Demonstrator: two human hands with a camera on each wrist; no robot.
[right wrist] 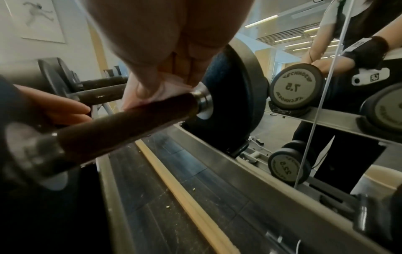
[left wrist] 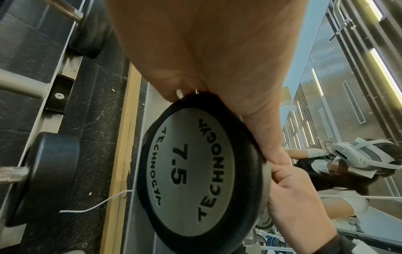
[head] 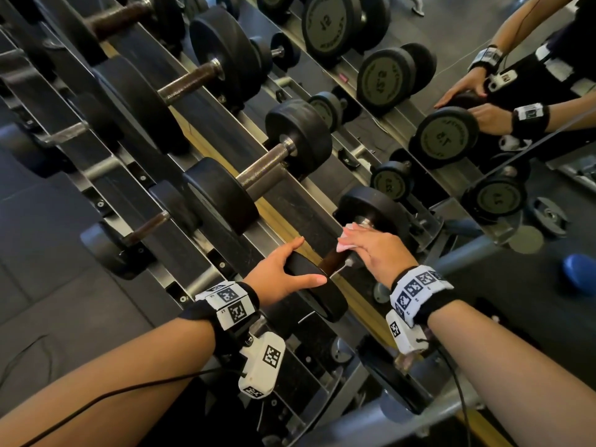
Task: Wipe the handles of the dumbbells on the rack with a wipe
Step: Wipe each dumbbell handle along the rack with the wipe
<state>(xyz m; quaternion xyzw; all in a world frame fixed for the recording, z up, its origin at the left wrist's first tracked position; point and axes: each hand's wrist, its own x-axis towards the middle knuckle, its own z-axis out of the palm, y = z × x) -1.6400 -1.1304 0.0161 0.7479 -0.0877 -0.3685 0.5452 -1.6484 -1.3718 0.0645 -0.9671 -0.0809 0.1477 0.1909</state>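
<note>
The rack (head: 206,130) holds a row of dumbbells; the nearest, the 7.5 dumbbell (left wrist: 191,173), lies on its top tier. The left hand (head: 280,269) curls over its near weight head, while the right hand (head: 380,250) presses a pink wipe (right wrist: 167,89) around the handle (right wrist: 130,123).

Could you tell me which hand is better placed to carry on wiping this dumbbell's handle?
Right. The right hand already presses the wipe onto the handle, while the left hand grips the near weight head.
</note>
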